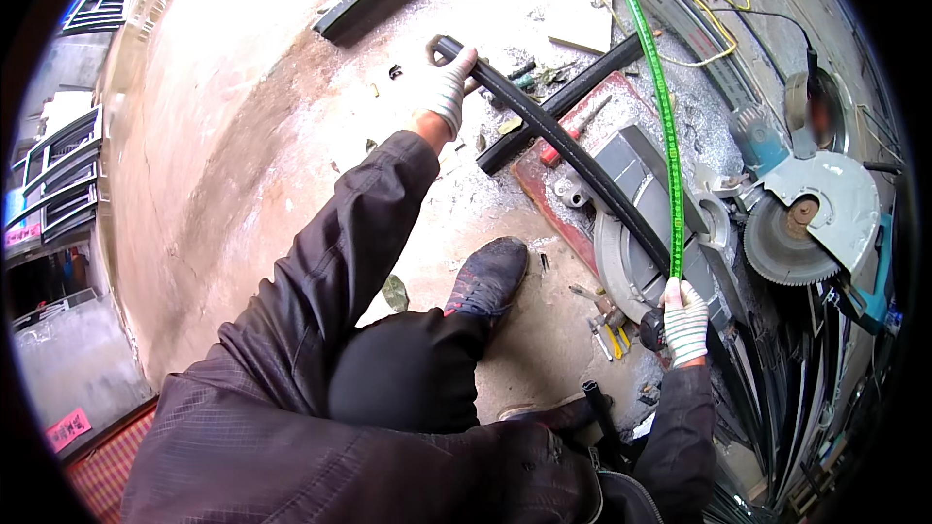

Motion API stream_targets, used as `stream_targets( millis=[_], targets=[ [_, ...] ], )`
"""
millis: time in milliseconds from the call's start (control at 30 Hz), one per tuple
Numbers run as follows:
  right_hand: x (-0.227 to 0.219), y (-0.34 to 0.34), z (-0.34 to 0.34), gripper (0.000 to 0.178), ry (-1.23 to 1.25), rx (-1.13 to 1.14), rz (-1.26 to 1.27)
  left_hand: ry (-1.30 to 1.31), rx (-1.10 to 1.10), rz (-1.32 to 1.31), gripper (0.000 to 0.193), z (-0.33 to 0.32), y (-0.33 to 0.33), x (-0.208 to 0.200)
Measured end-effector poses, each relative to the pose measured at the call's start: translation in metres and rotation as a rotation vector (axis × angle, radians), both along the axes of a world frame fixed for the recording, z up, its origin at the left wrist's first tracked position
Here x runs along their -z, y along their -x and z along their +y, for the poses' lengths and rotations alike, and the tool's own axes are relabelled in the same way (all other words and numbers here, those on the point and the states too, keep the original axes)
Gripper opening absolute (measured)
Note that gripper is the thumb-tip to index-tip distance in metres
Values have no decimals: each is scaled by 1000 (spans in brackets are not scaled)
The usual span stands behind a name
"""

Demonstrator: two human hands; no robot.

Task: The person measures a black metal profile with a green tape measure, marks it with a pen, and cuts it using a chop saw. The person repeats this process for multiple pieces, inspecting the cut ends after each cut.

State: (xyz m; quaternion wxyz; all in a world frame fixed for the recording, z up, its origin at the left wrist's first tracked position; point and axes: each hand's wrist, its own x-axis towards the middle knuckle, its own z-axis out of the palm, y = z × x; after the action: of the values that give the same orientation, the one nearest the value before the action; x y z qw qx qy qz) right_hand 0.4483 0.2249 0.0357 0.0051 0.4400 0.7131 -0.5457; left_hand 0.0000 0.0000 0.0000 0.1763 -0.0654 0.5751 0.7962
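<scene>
Black bar [592,172], one: far end gripped by left hand [445,87]; slanted across red baseboard's [530,177] upper-left edge toward right hand [687,318], closed on green measuring tape [670,126].

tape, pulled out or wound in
Pulled out: the tape shows as a long green strip from the right hand to the picture's upper edge.

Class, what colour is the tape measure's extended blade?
The tape measure blade is bright green, seen best in the head view.
</scene>
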Motion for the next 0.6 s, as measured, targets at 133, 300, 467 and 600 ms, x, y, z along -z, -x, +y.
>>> stream_targets(
  millis=[133, 300, 467, 600],
  targets=[
    [2, 6, -1, 37, -36, -16, -5, 4, 12, 50, 55, -4, 9, 6],
    [4, 6, 3, 42, -145, -9, -68, 44, 21, 57, 51, 0, 6, 12],
    [-3, 13, -4, 43, -291, -74, -92, 109, 25, 96, 34, -2, 19, 18],
    [-7, 14, -10, 40, -232, -42, -128, 121, -18, 68, 25, -13, 32, 25]
  ],
)
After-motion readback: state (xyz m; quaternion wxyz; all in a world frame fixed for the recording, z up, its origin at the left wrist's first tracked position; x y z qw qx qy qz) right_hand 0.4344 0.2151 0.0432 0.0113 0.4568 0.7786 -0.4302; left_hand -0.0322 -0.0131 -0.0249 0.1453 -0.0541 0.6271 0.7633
